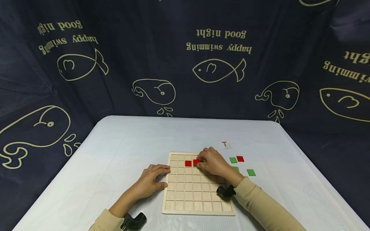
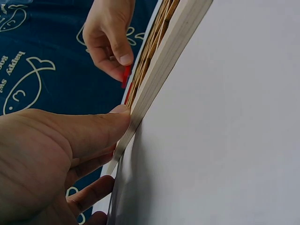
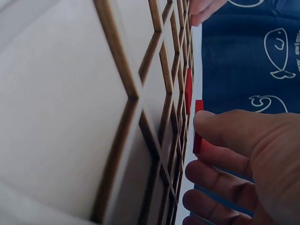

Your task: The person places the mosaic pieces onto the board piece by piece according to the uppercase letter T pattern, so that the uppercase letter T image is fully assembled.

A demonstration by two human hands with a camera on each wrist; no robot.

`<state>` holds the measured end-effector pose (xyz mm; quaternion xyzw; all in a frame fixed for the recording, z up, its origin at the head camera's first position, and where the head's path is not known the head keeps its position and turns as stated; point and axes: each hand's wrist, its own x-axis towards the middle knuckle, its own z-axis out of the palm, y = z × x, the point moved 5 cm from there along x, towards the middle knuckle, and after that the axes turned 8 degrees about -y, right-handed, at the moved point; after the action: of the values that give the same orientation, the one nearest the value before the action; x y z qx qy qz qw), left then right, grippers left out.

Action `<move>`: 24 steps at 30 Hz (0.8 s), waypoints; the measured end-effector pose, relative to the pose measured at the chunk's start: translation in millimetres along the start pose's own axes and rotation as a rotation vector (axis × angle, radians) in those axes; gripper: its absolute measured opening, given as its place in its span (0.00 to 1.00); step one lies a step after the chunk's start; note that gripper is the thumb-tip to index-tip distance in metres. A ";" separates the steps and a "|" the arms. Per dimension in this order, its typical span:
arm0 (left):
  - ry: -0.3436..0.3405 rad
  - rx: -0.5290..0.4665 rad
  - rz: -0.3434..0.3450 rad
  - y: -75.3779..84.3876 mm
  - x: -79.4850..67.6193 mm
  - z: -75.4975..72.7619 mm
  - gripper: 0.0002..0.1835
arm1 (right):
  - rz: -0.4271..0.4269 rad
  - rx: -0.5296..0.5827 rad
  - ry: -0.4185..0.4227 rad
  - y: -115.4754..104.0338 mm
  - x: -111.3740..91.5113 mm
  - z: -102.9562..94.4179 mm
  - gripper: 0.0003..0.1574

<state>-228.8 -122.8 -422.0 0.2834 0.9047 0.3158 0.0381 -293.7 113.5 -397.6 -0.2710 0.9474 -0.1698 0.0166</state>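
A wooden grid board lies on the white table. One red square tile sits in a cell of its second row from the far edge. Just right of that tile, my right hand pinches another red square tile between thumb and fingers. In the right wrist view the held tile stands slightly above the grid, thumb on its near face. My left hand rests at the board's left edge, fingers extended. Its thumb touches the side of the board in the left wrist view.
Right of the board lie green tiles, one partly behind my right wrist, and a loose red tile. A small printed card with a red and green pattern lies beyond the board. A dark printed cloth hangs behind the table.
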 end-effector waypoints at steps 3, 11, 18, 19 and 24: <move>-0.002 -0.001 0.000 0.0 0.0 0.1 0.26 | -0.004 -0.002 -0.007 -0.1 0.4 1.0 0.14; -0.003 0.001 -0.004 0.3 0.0 0.1 0.26 | 0.001 -0.025 -0.019 0.6 1.5 3.3 0.13; 0.000 0.004 -0.003 0.1 0.0 0.0 0.26 | -0.010 -0.048 -0.008 0.2 2.5 4.5 0.13; 0.000 0.004 -0.003 -0.1 0.0 0.0 0.26 | -0.010 -0.051 -0.009 0.4 2.5 4.8 0.13; -0.002 0.002 -0.004 -0.5 0.1 0.5 0.26 | -0.008 -0.063 -0.005 2.0 3.0 6.2 0.13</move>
<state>-229.0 -122.8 -422.6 0.2821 0.9055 0.3146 0.0394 -296.5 111.6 -403.9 -0.2754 0.9511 -0.1394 0.0100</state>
